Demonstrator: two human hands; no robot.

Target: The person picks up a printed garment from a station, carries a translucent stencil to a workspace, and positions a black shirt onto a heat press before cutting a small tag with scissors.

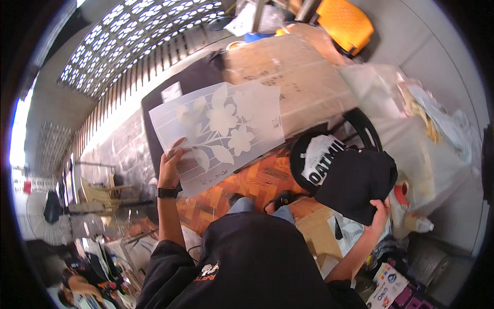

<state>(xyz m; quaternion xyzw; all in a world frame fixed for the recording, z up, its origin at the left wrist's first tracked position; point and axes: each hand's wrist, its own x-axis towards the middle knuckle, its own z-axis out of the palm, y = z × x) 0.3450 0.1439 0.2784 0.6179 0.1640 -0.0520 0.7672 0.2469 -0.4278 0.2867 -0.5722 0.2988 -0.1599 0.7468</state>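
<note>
My left hand [171, 167] grips the near left edge of a large translucent sheet [257, 135] with pale flower and leaf shapes and some handwriting. The sheet is held over the table's near edge and part of a black cloth [198, 74] lying there. Off to the right, my right hand [380, 213] is closed on the near corner of a folded black cloth [355, 185]. That bundle lies over or just above a round black stool [298, 159]. A white print with dark lettering [323, 157] shows beside the bundle; whether it belongs to the same cloth I cannot tell.
A brown-topped table [303, 67] stands ahead, with a yellow-orange plastic chair [347, 26] beyond it. Plastic-covered goods [432, 159] fill the right side. Near the stool are a tape roll [402, 191], a small bottle [419, 224] and cardboard [319, 229] over the parquet floor [206, 206].
</note>
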